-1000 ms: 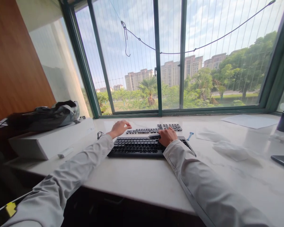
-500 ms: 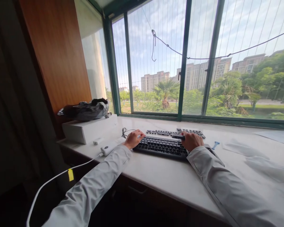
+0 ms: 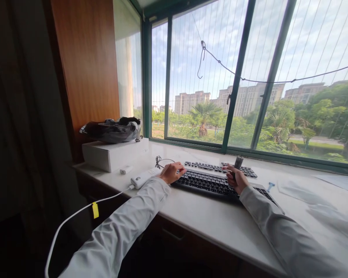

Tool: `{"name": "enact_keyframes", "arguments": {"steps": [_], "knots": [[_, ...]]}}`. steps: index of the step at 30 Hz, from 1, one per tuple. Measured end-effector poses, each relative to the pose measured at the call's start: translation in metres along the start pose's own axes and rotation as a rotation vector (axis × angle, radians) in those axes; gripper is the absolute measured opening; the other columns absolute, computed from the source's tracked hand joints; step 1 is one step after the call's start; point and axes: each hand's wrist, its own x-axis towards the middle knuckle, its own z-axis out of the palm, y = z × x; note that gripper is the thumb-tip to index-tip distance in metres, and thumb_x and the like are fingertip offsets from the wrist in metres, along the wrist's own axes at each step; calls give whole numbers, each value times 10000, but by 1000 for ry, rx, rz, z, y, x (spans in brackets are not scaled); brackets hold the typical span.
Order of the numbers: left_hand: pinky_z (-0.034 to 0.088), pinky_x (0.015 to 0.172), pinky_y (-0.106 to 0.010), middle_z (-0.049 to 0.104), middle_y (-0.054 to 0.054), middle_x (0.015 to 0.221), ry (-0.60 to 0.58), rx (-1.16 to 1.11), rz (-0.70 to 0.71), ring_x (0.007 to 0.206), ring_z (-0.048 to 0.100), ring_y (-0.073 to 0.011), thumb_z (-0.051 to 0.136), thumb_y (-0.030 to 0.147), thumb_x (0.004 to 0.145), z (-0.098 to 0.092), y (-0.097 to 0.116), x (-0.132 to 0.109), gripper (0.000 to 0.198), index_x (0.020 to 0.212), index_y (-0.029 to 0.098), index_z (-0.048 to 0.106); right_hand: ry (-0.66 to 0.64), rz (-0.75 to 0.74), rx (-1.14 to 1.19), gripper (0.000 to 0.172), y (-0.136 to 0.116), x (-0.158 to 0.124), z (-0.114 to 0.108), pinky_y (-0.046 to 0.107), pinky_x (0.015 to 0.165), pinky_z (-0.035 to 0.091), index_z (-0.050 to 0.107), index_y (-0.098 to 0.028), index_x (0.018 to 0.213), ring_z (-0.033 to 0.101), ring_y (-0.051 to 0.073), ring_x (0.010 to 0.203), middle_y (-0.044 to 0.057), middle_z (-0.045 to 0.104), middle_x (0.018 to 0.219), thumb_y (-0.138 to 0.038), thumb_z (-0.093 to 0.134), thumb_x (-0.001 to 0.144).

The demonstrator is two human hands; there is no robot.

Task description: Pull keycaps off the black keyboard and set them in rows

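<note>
A black keyboard (image 3: 208,183) lies on the white countertop, with its keys in place across the visible part. At its left end, my left hand (image 3: 172,172) is closed over the edge with curled fingers touching it. My right hand (image 3: 237,180) is raised over the keyboard's right part, wrapped round a dark brush-like tool (image 3: 238,162) whose thick end points up. Behind the keyboard, loose black keycaps (image 3: 203,166) lie in rows, partly hidden by the right hand and the tool.
Left stand a white device with a cable (image 3: 139,179), a small white piece (image 3: 126,169), and a white box (image 3: 98,154) with a dark bag (image 3: 113,130) on top. A coiled black cord (image 3: 159,162) lies near. Rightward are a blue tool (image 3: 270,187) and clear plastic bags (image 3: 333,216).
My right hand has turned the dark tool from lying nearly flat to upright and raised it. My left hand remains at the keyboard's left end. The view has shifted slightly.
</note>
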Motion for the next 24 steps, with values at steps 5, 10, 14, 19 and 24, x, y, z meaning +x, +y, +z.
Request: {"name": "enact_keyframes", "arguments": {"steps": [5, 10, 14, 19, 24], "knots": [[406, 677, -220, 648, 2, 847, 2, -56, 42, 732, 587, -118, 509, 381, 884, 3, -4, 0, 259, 791, 211, 680, -121, 127, 448, 246, -4, -6, -2, 203, 314, 153, 457, -206, 665, 214, 67, 336, -87, 256, 416, -372, 592, 787], [404, 665, -217, 628, -6, 786, -12, -117, 47, 687, 571, -109, 483, 373, 898, 4, -7, -2, 319, 775, 228, 739, -147, 114, 542, 373, -3, -8, -6, 203, 322, 248, 319, -213, 569, 252, 72, 337, -73, 261, 386, -341, 574, 808], [395, 647, -217, 624, -9, 750, 4, -142, 48, 657, 553, -106, 497, 332, 886, 5, -5, -4, 309, 757, 220, 754, -76, 114, 470, 440, 0, -7, -3, 200, 323, 258, 241, -214, 544, 238, 68, 332, -78, 223, 364, -280, 603, 785], [391, 636, -220, 623, -10, 720, 4, -151, 0, 648, 551, -108, 481, 290, 882, 7, -5, -4, 318, 752, 212, 761, -14, 28, 333, 441, 2, -9, 12, 179, 313, 206, 285, -212, 573, 248, 52, 349, -94, 240, 412, -345, 661, 761], [398, 658, -218, 652, -6, 777, -29, -157, -16, 676, 569, -110, 477, 266, 873, 6, -5, -3, 305, 777, 225, 764, 13, 31, 329, 452, 3, -2, 53, 193, 315, 146, 239, -223, 584, 196, 51, 348, -102, 202, 413, -336, 643, 753]]}}
